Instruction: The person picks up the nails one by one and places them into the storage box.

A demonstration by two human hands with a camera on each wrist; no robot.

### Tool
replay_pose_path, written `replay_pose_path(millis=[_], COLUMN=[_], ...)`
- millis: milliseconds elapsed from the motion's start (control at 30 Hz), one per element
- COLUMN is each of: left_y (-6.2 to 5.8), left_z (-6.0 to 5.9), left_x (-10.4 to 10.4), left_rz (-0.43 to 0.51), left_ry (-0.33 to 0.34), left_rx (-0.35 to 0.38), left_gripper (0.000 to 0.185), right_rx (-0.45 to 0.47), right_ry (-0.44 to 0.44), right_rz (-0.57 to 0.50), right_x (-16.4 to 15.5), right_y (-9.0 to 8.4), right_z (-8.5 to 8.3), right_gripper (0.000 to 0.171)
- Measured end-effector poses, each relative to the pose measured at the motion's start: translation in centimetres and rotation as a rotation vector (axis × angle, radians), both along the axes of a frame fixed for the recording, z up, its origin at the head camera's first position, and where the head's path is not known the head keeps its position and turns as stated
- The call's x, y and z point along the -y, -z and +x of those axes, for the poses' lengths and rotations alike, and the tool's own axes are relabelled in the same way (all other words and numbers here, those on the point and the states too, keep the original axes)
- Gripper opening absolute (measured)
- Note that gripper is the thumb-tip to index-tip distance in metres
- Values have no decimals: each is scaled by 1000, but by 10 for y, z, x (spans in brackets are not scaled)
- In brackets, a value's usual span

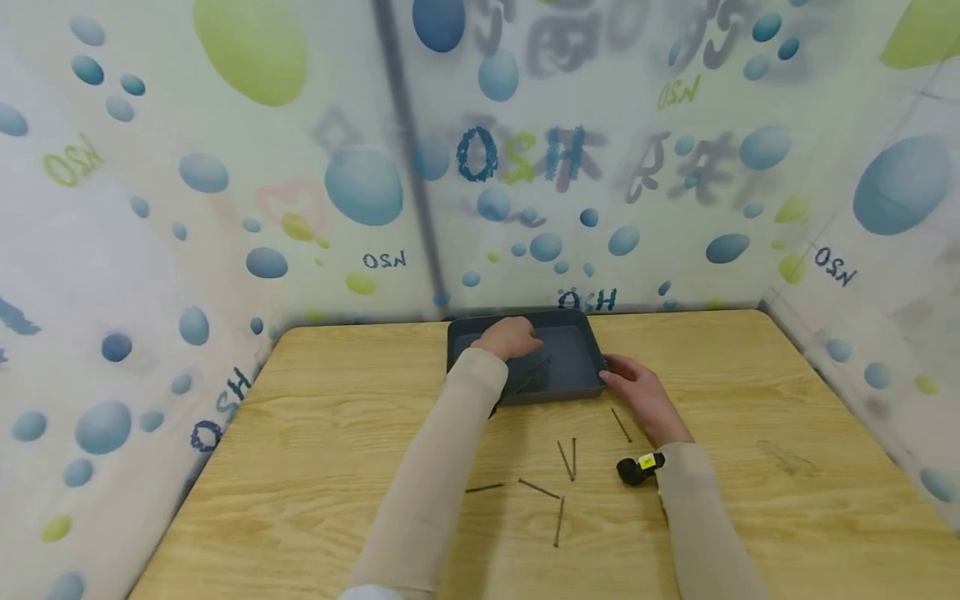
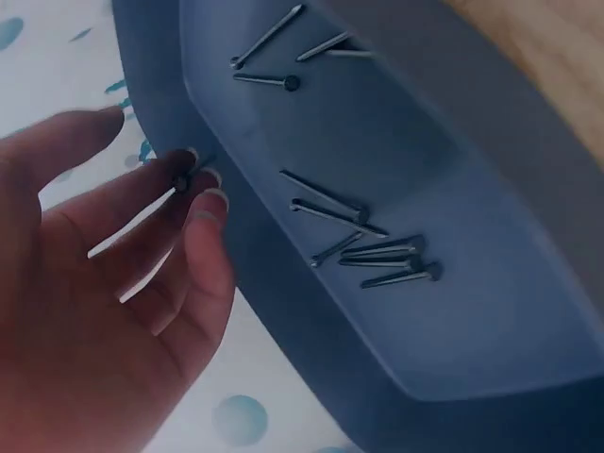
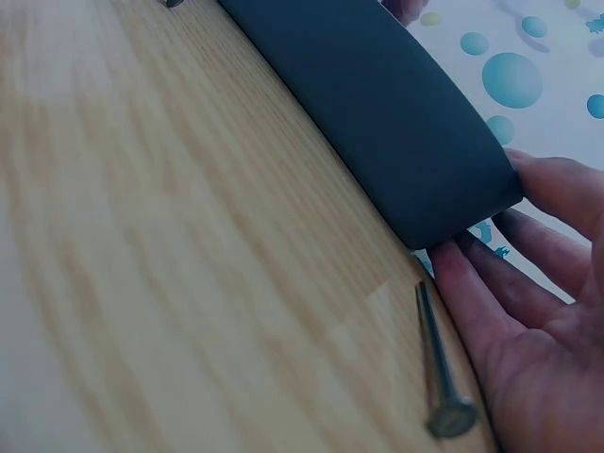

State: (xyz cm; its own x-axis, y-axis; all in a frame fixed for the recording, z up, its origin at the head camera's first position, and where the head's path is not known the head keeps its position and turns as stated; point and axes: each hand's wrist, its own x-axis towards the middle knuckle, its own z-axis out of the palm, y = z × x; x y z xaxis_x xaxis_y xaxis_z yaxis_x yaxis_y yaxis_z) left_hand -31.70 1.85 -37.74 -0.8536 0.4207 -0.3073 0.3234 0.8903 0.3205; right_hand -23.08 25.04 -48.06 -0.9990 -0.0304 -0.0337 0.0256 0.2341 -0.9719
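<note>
Well, in the head view a dark grey tray (image 1: 555, 398) sits at the far edge of the table (image 1: 337, 417), by the patterned wall (image 1: 360, 183). The left hand (image 1: 510, 337) is over its inside; the right hand (image 1: 641, 392) is at its near right corner. Six loose nails (image 1: 558, 522) lie on the table, nearer than the tray.

In the left wrist view, the left fingers seem to pinch a single nail (image 2: 195, 173) at their tips, though the dim picture makes the exact hold hard to judge. More nails lie inside the tray in two scattered groups.

In the right wrist view, the right fingers grip the tray's corner, the thumb at the rim and another finger at the bottom edge. One table nail lies just beside them.
</note>
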Motion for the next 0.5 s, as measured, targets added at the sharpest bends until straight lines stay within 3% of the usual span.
replay_pose_path(millis=[267, 500], left_y=[5, 12], left_z=[0, 3], left_x=[-11, -13], left_rz=[-85, -113], left_ry=[80, 5], left_rx=[98, 105], left_gripper=[29, 25], right_rx=[15, 1], right_ry=[-21, -7], right_rz=[-14, 2], right_x=[4, 1], right_y=[-1, 0], right_z=[2, 1], right_gripper=[54, 57])
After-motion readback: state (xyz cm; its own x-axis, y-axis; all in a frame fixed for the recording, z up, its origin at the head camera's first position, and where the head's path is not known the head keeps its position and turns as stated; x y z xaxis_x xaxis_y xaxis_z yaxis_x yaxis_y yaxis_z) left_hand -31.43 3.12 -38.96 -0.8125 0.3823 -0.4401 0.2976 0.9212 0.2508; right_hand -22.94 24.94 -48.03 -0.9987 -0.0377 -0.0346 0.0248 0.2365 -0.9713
